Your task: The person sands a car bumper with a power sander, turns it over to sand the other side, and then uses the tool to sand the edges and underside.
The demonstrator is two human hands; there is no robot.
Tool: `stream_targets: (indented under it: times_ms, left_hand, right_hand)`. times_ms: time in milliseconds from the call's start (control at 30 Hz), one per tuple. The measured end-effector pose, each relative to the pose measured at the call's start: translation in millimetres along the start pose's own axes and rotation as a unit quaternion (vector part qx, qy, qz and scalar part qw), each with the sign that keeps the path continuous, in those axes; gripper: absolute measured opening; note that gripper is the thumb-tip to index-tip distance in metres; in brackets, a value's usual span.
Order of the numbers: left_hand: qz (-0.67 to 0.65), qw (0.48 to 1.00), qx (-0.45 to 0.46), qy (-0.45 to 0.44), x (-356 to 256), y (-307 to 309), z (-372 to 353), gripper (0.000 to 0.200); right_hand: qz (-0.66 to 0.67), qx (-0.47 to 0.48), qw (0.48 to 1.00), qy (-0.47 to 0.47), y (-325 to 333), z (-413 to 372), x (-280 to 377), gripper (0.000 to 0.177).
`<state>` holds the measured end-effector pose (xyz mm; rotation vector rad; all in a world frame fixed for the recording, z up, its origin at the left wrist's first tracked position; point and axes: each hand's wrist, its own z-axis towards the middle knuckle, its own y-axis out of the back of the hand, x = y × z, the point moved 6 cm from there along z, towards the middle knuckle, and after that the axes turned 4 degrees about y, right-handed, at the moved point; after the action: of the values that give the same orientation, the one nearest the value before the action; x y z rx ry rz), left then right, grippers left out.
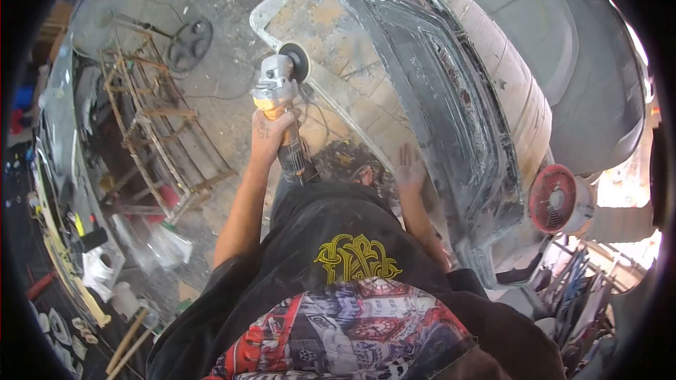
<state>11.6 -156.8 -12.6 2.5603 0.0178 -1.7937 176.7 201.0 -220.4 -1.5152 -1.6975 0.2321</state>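
My left hand [269,134] is wrapped around the body of an angle grinder [276,91], orange and grey with a dark base. A round dark disc [296,62] is fitted at its head, close to the edge of a white frame [331,91]. My right hand [408,169] is stretched out with its fingers extended, nothing in it. Beside it runs a long, curved dark grey car panel [415,91], dusty and scuffed, with pale covering along its far side.
A rusty metal frame [151,112] stands on the left, with a dark wheel-like base [190,44] behind it. A red-fronted fan [553,198] is to the right. More grey car panels [598,77] stack at the right. Two wooden sticks [128,341] lie at lower left.
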Motion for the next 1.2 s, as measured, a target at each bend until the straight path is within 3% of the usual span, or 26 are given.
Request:
stream_targets:
  times_ms: [33, 167, 233, 367, 433, 467, 500, 567, 600, 667, 800, 867, 900, 967, 1000, 1067, 1100, 1167, 1200]
  left_hand:
    - [0.001, 1.000, 0.012, 0.004, -6.2, 3.6, 2.8, 0.026]
    - [-0.001, 1.000, 0.007, -0.002, -18.4, 29.9, 31.3, 0.027]
    - [0.009, 0.999, 0.031, 0.006, -28.5, 42.1, 45.3, 0.027]
    - [0.017, 0.998, 0.063, 0.004, -48.4, 70.2, 80.5, 0.027]
    - [0.045, 0.995, 0.086, 0.003, -54.3, 86.6, 100.8, 0.027]
    - [0.072, 0.992, 0.099, 0.005, -54.3, 92.6, 109.2, 0.027]
    - [0.066, 0.992, 0.105, 0.001, -58.1, 95.9, 115.5, 0.026]
    - [0.075, 0.988, 0.131, -0.004, -63.6, 97.4, 129.7, 0.026]
    - [0.077, 0.989, 0.128, -0.013, -70.7, 95.2, 135.9, 0.027]
    - [0.094, 0.981, 0.169, -0.022, -78.2, 89.2, 142.0, 0.027]
    - [0.108, 0.970, 0.217, -0.036, -95.6, 66.5, 137.7, 0.028]
    - [0.105, 0.966, 0.233, -0.043, -104.5, 46.7, 129.7, 0.028]
    - [0.111, 0.965, 0.235, -0.039, -109.3, 39.7, 124.6, 0.028]
    - [0.112, 0.963, 0.240, -0.037, -118.0, 27.4, 118.1, 0.028]
    - [0.113, 0.962, 0.248, -0.032, -119.0, 9.0, 111.8, 0.028]
    - [0.093, 0.964, 0.246, -0.041, -124.8, 4.4, 94.8, 0.028]
    - [0.080, 0.967, 0.239, -0.043, -129.2, 0.5, 89.7, 0.027]
    - [0.107, 0.966, 0.233, -0.040, -123.3, -21.2, 95.7, 0.026]
    - [0.116, 0.964, 0.236, -0.039, -122.2, -31.6, 98.9, 0.025]
  right_hand:
    - [0.189, -0.082, 0.978, 0.033, 2.0, 17.0, 0.5, 0.063]
    - [0.301, -0.092, 0.941, 0.122, -33.3, 52.3, 16.4, 0.063]
    - [0.301, -0.088, 0.920, 0.234, -42.4, 67.7, 35.4, 0.065]
    - [0.389, 0.020, 0.881, 0.267, -98.3, 47.1, 47.7, 0.072]
    - [0.324, 0.095, 0.896, 0.288, -109.1, 35.4, 57.5, 0.077]
    - [0.329, 0.087, 0.889, 0.307, -101.8, 31.3, 74.5, 0.077]
    - [0.434, 0.022, 0.876, 0.208, -92.9, 39.7, 87.3, 0.077]
    - [0.446, 0.155, 0.862, 0.185, -109.4, 31.7, 110.6, 0.074]
    - [0.323, 0.333, 0.848, 0.257, -137.5, 15.4, 123.6, 0.071]
    - [0.265, 0.187, 0.886, 0.330, -134.9, 21.1, 161.9, 0.070]
    - [0.328, 0.130, 0.830, 0.431, -219.2, -42.8, 182.7, 0.076]
    - [0.413, 0.041, 0.767, 0.489, -255.5, -80.3, 174.9, 0.095]
    - [0.415, 0.045, 0.765, 0.490, -256.7, -78.6, 176.1, 0.095]
    - [0.365, 0.053, 0.754, 0.543, -251.5, -72.3, 178.8, 0.117]
    - [0.369, 0.054, 0.753, 0.542, -240.3, -64.3, 184.3, 0.117]
    - [0.467, 0.145, 0.761, 0.426, -243.2, -68.6, 172.3, 0.113]
    - [0.476, 0.142, 0.756, 0.427, -237.2, -69.1, 174.9, 0.113]
    - [0.558, 0.086, 0.761, 0.320, -228.5, -41.6, 168.8, 0.109]
    - [0.479, 0.044, 0.797, 0.365, -227.5, -39.7, 163.4, 0.105]
